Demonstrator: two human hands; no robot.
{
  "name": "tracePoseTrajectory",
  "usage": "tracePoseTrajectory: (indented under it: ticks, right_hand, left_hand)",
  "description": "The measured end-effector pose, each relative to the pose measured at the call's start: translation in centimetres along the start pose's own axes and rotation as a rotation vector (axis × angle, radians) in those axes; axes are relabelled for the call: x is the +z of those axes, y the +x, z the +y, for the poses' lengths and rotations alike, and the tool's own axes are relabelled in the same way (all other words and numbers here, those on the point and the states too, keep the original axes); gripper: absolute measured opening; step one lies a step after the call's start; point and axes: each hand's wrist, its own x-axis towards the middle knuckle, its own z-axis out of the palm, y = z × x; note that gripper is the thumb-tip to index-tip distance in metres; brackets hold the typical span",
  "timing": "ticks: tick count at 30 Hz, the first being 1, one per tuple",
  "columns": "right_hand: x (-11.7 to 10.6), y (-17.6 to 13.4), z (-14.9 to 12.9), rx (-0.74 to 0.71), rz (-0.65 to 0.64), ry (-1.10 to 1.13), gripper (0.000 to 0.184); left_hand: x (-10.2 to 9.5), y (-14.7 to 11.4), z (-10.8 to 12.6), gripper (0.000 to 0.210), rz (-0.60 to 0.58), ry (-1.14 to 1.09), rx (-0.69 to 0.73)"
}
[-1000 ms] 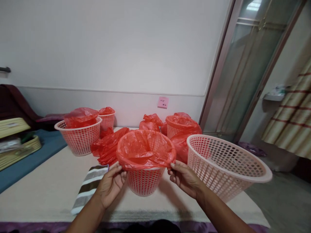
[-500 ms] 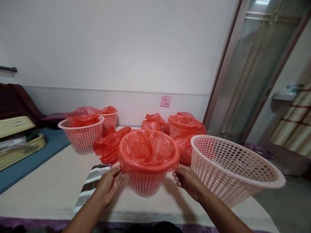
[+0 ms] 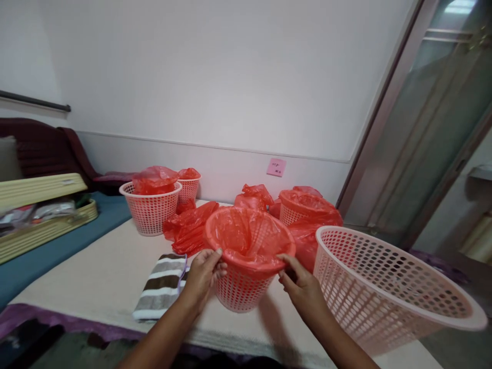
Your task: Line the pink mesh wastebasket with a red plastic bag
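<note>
A small pink perforated plastic basket (image 3: 242, 294) stands in front of me, lined with a red plastic bag (image 3: 249, 236). The bag's mouth is folded outward over the rim. My left hand (image 3: 205, 274) grips the near left of the bag-covered rim, thumb on top and fingers below. On the right side, my right hand (image 3: 302, 287) pinches the same rim between thumb and fingers. Close to my left forearm lies a folded striped towel (image 3: 163, 287) in brown, grey and white. A large pink basket (image 3: 357, 287) stands just right of my right hand.
Behind are a basket with a red bag (image 3: 151, 210), a smaller basket (image 3: 188, 189), loose red bags (image 3: 192, 225) and another lined basket (image 3: 288, 210). A pink note (image 3: 277, 167) is on the wall. An open yellow case (image 3: 46, 230) lies at left.
Both hands have moved up from the bag's lower edge onto the basket's rim, and the basket tilts slightly. The view has turned left, shifting things rightward.
</note>
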Motion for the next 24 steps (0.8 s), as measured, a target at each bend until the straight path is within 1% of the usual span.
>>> tracePoseTrajectory:
  ticks: [3,5,9,12,15,19,24]
  right_hand:
    - [0.4,-0.2,0.8,-0.005,0.005,-0.011,0.035]
    - [0.7,-0.5,1.2,-0.012,0.018,0.001,0.036]
    - [1.1,-1.8,2.4,-0.03,0.08,0.047,0.037]
    - [0.6,-2.7,3.8,-0.007,0.112,0.091,0.039]
    - [-0.3,-2.9,4.6,0.029,0.078,0.1,0.044]
    - [-0.5,-2.7,4.2,0.058,0.026,0.096,0.05]
    - [-0.3,-3.7,3.0,0.049,0.013,0.137,0.056]
  left_hand:
    - [0.2,0.1,-0.1,0.037,-0.037,-0.017,-0.021]
    - [0.2,0.0,-0.2,0.034,-0.039,-0.032,-0.022]
    - [0.6,-1.5,-0.8,0.03,-0.033,-0.053,-0.01]
    - [1.0,-3.1,-2.0,0.031,-0.056,-0.05,-0.016]
    - [1.4,-3.9,-3.4,0.038,-0.052,-0.043,-0.022]
    - [1.8,-4.0,-4.3,0.046,-0.019,-0.034,-0.012]
    - [1.6,-3.9,-3.8,0.044,-0.008,-0.041,0.018]
